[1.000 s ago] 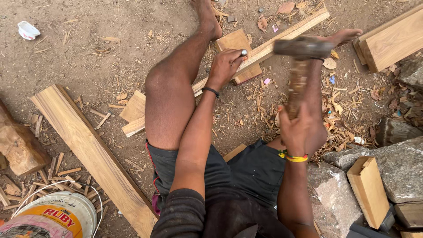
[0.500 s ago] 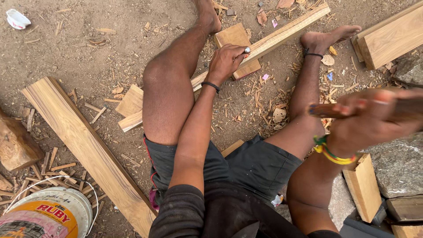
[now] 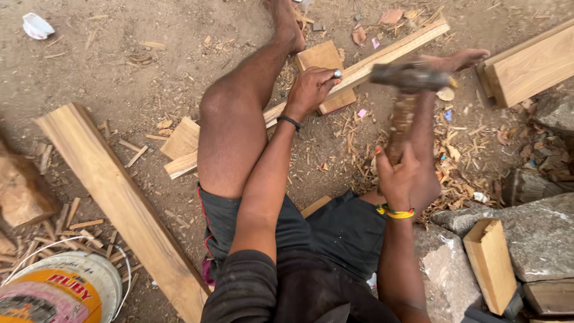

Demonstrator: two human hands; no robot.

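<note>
I sit on the dirt with both legs stretched out. My left hand (image 3: 311, 90) grips a chisel (image 3: 336, 74) whose metal top shows above my fist, set against a long wooden strip (image 3: 382, 57) that lies across a small wood block (image 3: 323, 60). My right hand (image 3: 402, 179) is shut on the wooden handle of a hammer (image 3: 409, 78). Its blurred head is out in front of me, just right of the chisel and above my right leg. My left foot presses near the block.
A long plank (image 3: 113, 197) lies at the left beside a paint bucket (image 3: 66, 290) and a log (image 3: 24, 191). Thick planks (image 3: 532, 66) lie at the far right. Rocks (image 3: 538, 233) and a small wood block (image 3: 490, 263) sit at the near right. Wood chips litter the ground.
My right hand pulled the hammer back toward my body to the right, then swung it forward again. Its head is now out near the chisel. The left hand stayed on the chisel.
</note>
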